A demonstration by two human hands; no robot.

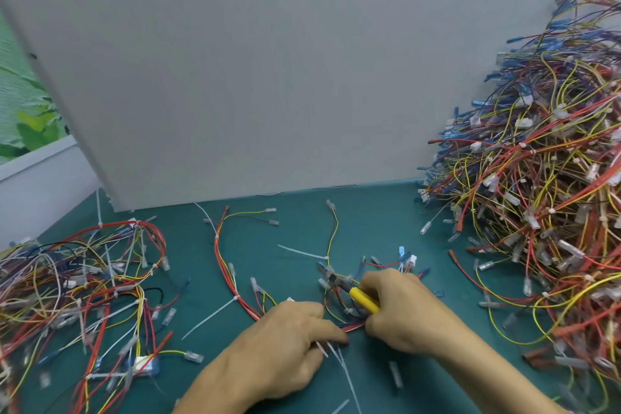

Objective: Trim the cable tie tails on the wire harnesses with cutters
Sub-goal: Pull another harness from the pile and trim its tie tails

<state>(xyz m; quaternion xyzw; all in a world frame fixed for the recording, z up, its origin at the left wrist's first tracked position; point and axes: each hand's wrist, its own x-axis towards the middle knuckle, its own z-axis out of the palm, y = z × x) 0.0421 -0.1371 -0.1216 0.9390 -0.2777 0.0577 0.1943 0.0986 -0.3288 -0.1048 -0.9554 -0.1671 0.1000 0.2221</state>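
Note:
A wire harness (235, 279) of red, yellow and dark wires lies across the middle of the green mat, with white cable ties on it. One long white tie tail (208, 318) sticks out to the lower left. My left hand (285, 346) presses on the harness near its bundled red wires and pinches a white tie tail (339, 356). My right hand (400, 309) grips yellow-handled cutters (361, 299), whose dark jaws (331, 274) point up and left over the wires.
A tall heap of harnesses (537, 178) fills the right side. A smaller pile (84, 296) lies at the left. A grey board (235, 77) stands upright behind the green mat (369, 222). Loose tie tails (299, 252) lie scattered.

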